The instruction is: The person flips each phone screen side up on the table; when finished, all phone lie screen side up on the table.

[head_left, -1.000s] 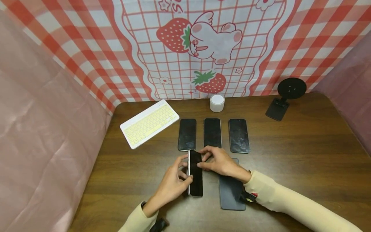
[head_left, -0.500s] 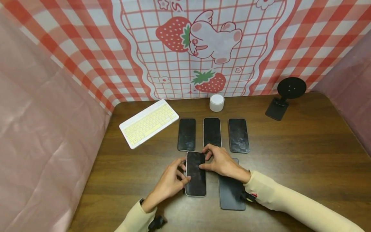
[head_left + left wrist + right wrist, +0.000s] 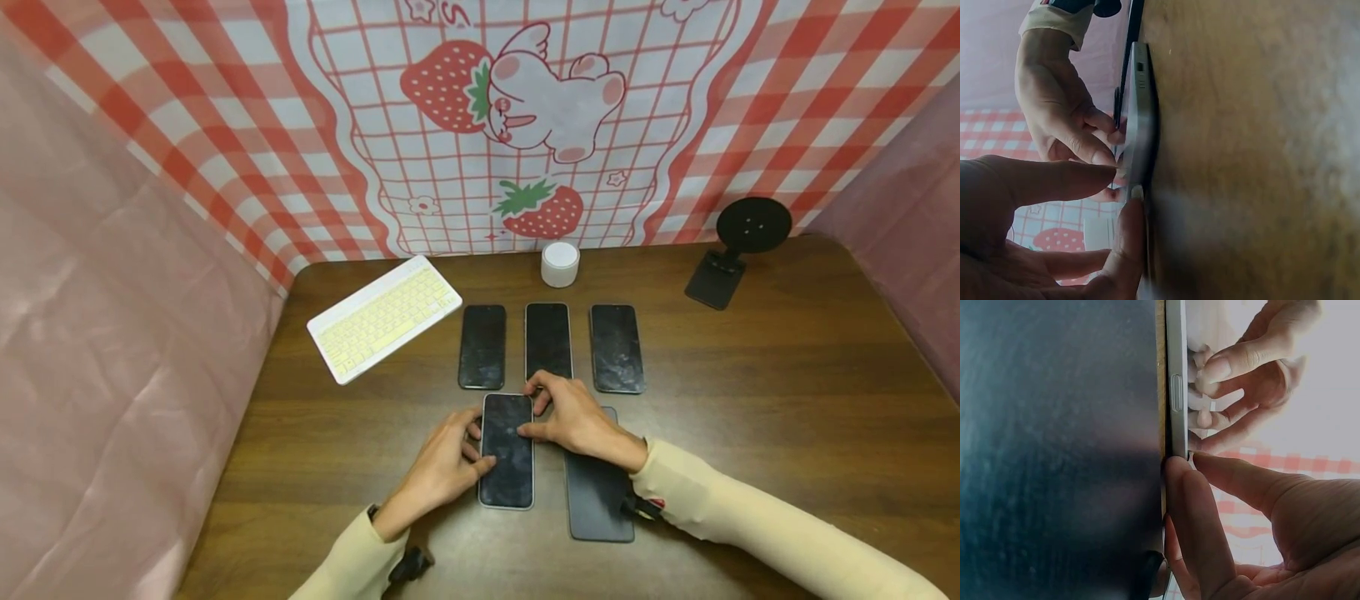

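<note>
A smartphone (image 3: 507,487) with a dark screen and pale frame lies face up between both hands, at or just over the table in the head view. My left hand (image 3: 438,467) pinches its left long edge, thumb on the screen and fingertips at the side. On the opposite edge, near the top corner, my right hand (image 3: 579,421) pinches it the same way. The left wrist view shows the phone's edge (image 3: 1142,112) close to the wood; side buttons show on the edge (image 3: 1176,394) in the right wrist view. Under my right wrist lies a dark grey slab (image 3: 596,504), partly covered.
Behind the hands, a left phone (image 3: 482,346), a middle phone (image 3: 547,337) and a right phone (image 3: 617,348) lie in a row. A white keyboard (image 3: 386,321) with yellow keys, a white cylinder (image 3: 560,265) and a black stand (image 3: 716,279) sit farther back, before a checked cloth.
The phone, tilted onto its left edge with a broad side showing, has been turned down flat, screen up. Both hands stay at its edges with small shifts.
</note>
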Demonstrator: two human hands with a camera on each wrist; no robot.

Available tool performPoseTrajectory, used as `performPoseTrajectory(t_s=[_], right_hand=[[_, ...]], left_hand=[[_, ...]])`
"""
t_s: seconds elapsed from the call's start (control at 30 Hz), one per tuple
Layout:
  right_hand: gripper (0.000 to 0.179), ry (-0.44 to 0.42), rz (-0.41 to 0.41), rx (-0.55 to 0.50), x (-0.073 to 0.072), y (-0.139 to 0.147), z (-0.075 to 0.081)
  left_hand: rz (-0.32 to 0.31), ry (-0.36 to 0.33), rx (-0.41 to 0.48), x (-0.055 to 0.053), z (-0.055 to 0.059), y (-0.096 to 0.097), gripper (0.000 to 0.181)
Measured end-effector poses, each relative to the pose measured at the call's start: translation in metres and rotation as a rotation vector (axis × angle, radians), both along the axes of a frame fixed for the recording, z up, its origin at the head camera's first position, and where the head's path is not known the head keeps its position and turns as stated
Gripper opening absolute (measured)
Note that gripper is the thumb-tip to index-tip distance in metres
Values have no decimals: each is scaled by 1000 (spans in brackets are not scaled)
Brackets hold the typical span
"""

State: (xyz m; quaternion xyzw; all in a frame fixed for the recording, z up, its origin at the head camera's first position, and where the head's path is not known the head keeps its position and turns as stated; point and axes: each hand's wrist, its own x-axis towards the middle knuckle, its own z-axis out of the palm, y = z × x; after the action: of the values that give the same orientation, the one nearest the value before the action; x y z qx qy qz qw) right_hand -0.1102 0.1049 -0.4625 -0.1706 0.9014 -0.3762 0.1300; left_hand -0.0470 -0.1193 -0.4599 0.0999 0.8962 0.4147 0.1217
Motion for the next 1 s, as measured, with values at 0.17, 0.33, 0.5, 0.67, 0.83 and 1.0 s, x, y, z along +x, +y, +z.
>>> performPoseTrajectory(t_s=[0.17,0.33,0.5,0.67,0.83,1.0], right_hand=[[46,-11,11,-18,-1,3,0],[44,-15,12,-35,-2,8,4],[43,8,3,-50,-1,15,12],[43,-7,-15,-55,3,27,21],[41,-35,-25,-93,5,42,25],[38,-27,-39,-92,8,55,25]], left_hand=[[-8,-23,2,-2,0,-1,71],[-3,-12,-14,-4,0,0,74],[41,48,-83,-4,0,7,76],[95,89,-86,-3,3,15,72],[73,153,-76,0,6,26,67],[6,196,-79,1,7,37,68]])
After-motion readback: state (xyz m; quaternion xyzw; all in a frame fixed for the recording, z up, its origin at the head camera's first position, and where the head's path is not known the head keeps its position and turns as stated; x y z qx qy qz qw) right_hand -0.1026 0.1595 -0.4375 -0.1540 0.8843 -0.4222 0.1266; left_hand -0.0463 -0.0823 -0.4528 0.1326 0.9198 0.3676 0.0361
